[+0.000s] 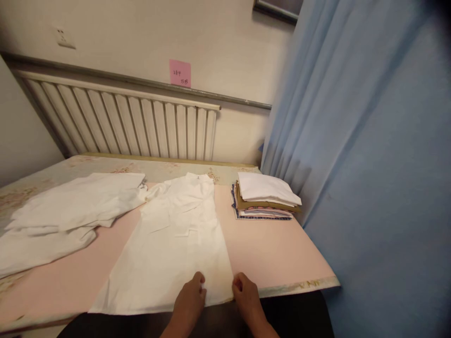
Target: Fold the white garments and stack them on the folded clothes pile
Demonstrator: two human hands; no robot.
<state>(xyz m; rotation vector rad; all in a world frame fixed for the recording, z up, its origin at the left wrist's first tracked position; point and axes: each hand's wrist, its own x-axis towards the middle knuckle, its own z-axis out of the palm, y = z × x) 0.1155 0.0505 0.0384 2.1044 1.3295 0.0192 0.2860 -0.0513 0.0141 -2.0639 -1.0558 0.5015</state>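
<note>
A long white coat (pixel 176 249) lies spread on the bed, its collar end toward the wall and its hem along the near edge. My left hand (pixel 190 298) rests over the hem with curled fingers closed on the cloth; the fingertips are partly hidden. At the coat's lower right corner, my right hand (pixel 246 295) pinches the edge of the fabric. Shallow creases and a pocket-like flap show on the coat's upper half. To the left lies a rumpled heap of white cloth (pixel 81 202), touching the coat near its upper left side.
A stack of folded fabrics (pixel 264 197), white on top, sits at the bed's right. Pink sheeting (pixel 268 249) covers the bed's middle. A blue curtain (pixel 373 188) hangs along the right side. Behind the bed stand a radiator (pixel 141 122) and a wall bearing a pink note (pixel 180 73).
</note>
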